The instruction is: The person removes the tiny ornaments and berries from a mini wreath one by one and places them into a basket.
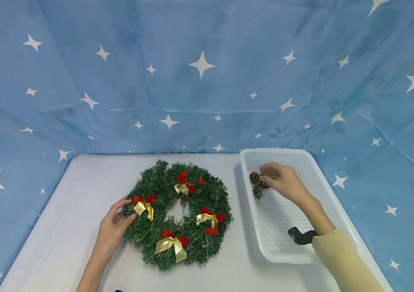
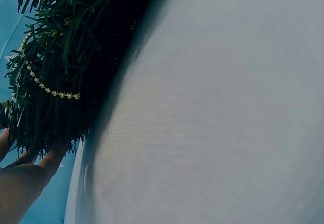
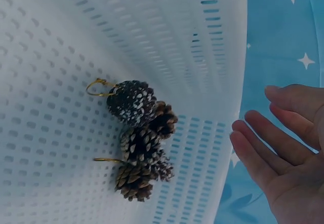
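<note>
A green tinsel wreath [image 1: 210,190] lies on the white table, trimmed with red and gold bows, red balls and a string of gold beads [image 2: 45,88]. My left hand [image 1: 113,225] holds its left edge, thumb and fingers at the bow on that side; in the left wrist view some fingers [image 2: 53,158] disappear into the greenery. Several brown pine cones [image 3: 139,143] with frosted tips and gold loops cluster at the left wall of a white plastic basket [image 1: 283,227]. Over them is my right hand [image 1: 283,180], its fingers loosely bent with nothing between them.
The basket stands at the table's right side, its raised perforated walls around the pine cones. A blue cloth [image 1: 199,89] with white stars hangs behind and along both sides of the white table [image 1: 79,194]. A black strap [image 1: 301,236] sits at my right wrist.
</note>
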Demonstrator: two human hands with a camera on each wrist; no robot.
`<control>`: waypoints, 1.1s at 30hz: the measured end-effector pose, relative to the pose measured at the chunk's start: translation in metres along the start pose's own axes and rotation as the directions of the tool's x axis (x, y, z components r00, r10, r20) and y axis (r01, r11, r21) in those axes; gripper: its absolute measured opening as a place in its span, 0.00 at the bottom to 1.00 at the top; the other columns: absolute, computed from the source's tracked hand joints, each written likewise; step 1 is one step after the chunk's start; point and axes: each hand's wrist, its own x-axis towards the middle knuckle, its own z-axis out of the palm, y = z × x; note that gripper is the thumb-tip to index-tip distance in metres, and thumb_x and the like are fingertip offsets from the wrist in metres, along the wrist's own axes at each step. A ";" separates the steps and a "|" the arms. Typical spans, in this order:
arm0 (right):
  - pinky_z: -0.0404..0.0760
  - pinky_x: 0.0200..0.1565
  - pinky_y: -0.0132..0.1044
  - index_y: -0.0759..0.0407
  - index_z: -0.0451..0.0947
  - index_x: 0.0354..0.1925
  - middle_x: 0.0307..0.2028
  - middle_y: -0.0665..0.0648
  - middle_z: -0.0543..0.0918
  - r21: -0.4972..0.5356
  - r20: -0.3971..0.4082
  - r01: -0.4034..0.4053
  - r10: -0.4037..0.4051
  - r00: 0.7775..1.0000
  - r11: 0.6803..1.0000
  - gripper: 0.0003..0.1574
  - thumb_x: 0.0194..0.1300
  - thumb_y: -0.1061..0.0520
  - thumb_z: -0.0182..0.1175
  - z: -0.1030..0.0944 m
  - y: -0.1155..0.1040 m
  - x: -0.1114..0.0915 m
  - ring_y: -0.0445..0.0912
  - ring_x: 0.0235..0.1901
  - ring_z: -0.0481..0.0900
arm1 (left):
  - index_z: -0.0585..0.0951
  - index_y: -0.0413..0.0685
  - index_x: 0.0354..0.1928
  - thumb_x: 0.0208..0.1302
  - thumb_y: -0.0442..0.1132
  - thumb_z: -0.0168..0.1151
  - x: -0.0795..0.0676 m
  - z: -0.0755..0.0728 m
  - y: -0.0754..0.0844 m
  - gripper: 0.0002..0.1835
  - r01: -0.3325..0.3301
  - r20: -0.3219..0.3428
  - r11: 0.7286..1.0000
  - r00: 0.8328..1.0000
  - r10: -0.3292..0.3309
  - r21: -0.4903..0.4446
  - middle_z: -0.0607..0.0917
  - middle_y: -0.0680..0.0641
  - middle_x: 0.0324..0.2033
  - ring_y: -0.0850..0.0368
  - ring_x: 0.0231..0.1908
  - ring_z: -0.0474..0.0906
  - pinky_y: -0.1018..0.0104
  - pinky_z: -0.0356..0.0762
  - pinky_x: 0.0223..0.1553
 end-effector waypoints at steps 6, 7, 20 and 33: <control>0.88 0.52 0.54 0.65 0.83 0.56 0.51 0.65 0.88 0.018 0.008 0.024 -0.024 1.000 1.000 0.17 0.70 0.62 0.65 0.001 -0.014 0.004 0.61 0.49 0.88 | 0.68 0.50 0.74 0.74 0.44 0.64 0.000 0.000 -0.001 0.30 -0.007 -0.002 1.000 1.000 0.007 0.008 0.53 0.42 0.81 0.28 0.76 0.55 0.35 0.60 0.74; 0.88 0.52 0.54 0.64 0.83 0.56 0.51 0.65 0.88 0.016 0.010 0.026 -0.026 1.000 1.000 0.17 0.70 0.62 0.65 0.001 -0.016 0.004 0.60 0.49 0.88 | 0.68 0.50 0.74 0.74 0.44 0.64 0.000 0.000 -0.001 0.30 -0.007 -0.003 1.000 1.000 0.007 0.009 0.53 0.42 0.81 0.28 0.76 0.55 0.35 0.60 0.74; 0.89 0.49 0.51 0.66 0.82 0.57 0.52 0.66 0.87 0.035 0.028 0.062 -0.063 0.998 0.997 0.19 0.70 0.62 0.66 0.004 -0.037 0.010 0.58 0.48 0.89 | 0.68 0.50 0.74 0.75 0.45 0.64 0.000 -0.001 0.000 0.30 -0.004 0.002 1.000 1.000 0.004 0.017 0.53 0.42 0.81 0.28 0.76 0.55 0.36 0.61 0.74; 0.90 0.46 0.45 0.63 0.83 0.55 0.51 0.63 0.88 0.047 0.043 0.097 -0.099 0.994 0.994 0.16 0.69 0.63 0.66 0.010 -0.060 0.021 0.58 0.46 0.90 | 0.67 0.51 0.75 0.74 0.46 0.64 0.001 -0.002 -0.001 0.31 0.006 0.006 1.000 1.000 -0.006 0.023 0.52 0.44 0.81 0.28 0.76 0.54 0.35 0.61 0.74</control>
